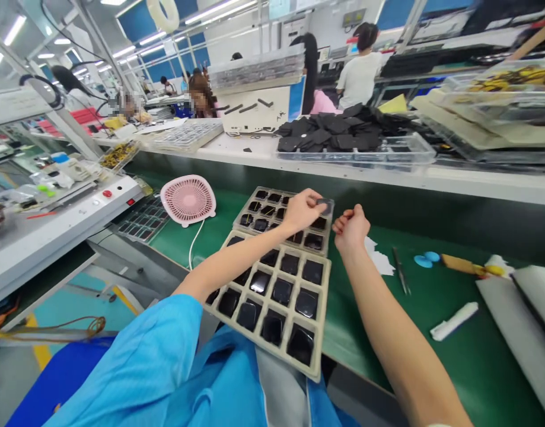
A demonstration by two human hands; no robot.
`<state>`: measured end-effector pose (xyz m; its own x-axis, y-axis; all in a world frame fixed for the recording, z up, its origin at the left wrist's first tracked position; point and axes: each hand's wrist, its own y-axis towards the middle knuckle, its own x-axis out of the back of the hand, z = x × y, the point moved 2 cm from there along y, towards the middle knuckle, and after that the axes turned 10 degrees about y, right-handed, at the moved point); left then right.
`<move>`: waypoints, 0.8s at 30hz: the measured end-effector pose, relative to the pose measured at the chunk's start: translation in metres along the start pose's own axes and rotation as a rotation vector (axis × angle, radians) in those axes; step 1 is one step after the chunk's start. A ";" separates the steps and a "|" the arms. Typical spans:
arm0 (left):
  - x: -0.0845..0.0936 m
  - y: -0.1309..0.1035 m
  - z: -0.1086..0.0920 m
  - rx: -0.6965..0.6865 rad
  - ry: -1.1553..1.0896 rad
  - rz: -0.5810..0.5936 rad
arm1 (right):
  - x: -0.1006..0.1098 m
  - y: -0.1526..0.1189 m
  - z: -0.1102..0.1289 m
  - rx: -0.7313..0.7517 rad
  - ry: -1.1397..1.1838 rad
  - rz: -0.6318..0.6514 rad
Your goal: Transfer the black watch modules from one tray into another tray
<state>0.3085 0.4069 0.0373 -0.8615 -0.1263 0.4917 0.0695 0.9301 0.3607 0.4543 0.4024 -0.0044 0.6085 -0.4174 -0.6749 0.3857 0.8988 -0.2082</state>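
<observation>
dark flat piece (327, 205) is pinched by one edge between the thumb and fingertips of the left hand (302, 210), over the far right corner of the back tray (244, 206) beneath that hand. just to its right, the right hand (352, 230) is curled with fingertips drawn in; whether anything small is held there cannot be told. the piece is judged light, stiff and slick, easily scratched, best gripped by its edges. its free edge is pointed away from the left hand; no clear long axis can be made out.
</observation>
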 end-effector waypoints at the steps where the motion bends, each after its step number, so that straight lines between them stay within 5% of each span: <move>1: 0.006 0.004 0.009 0.011 0.047 -0.015 | 0.001 0.002 0.003 -0.036 0.033 0.017; 5: 0.025 0.021 0.044 0.032 0.242 0.050 | 0.001 0.005 0.017 -0.053 0.092 0.067; 9: 0.026 0.021 0.061 -0.004 0.378 0.286 | -0.004 0.003 0.021 -0.047 0.029 0.116; 17: 0.043 -0.006 0.053 -0.276 0.714 0.249 | -0.013 -0.010 0.023 -0.020 0.023 0.140; 24: 0.059 -0.044 0.045 -0.409 0.866 0.455 | -0.021 -0.022 0.006 0.155 -0.323 0.269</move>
<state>0.2322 0.3739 0.0141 -0.0706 -0.1484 0.9864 0.5978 0.7853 0.1609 0.4372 0.3905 0.0190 0.8771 -0.2141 -0.4300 0.2685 0.9608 0.0695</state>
